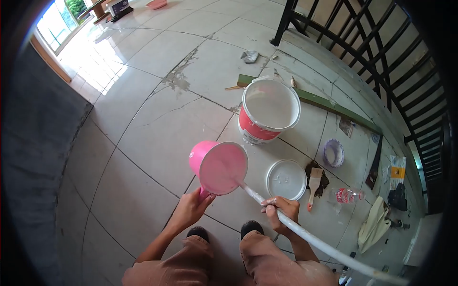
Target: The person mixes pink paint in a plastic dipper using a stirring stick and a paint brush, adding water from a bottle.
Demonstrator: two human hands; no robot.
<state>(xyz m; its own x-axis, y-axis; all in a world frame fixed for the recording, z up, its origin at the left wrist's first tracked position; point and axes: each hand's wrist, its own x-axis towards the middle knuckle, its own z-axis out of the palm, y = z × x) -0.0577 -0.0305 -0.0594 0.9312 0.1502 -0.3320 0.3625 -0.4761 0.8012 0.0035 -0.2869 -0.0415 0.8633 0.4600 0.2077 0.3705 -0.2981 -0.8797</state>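
Now a pink scoop (pixel 222 168), whitish inside, is held tipped above the floor (pixel 152 119), near the paint pail (pixel 269 107). Its handle is pinched by the left hand (pixel 191 207); a white pole (pixel 324 248) is wrapped by the right hand's (pixel 280 212) fingers (pixel 269 206).

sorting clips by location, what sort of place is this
Probably an indoor tiled landing under renovation or painting: an open paint bucket, its lid and a brush sit on the splashed tile floor beside a black metal railing. The left hand holds a pink cup, the right hand a white pole.
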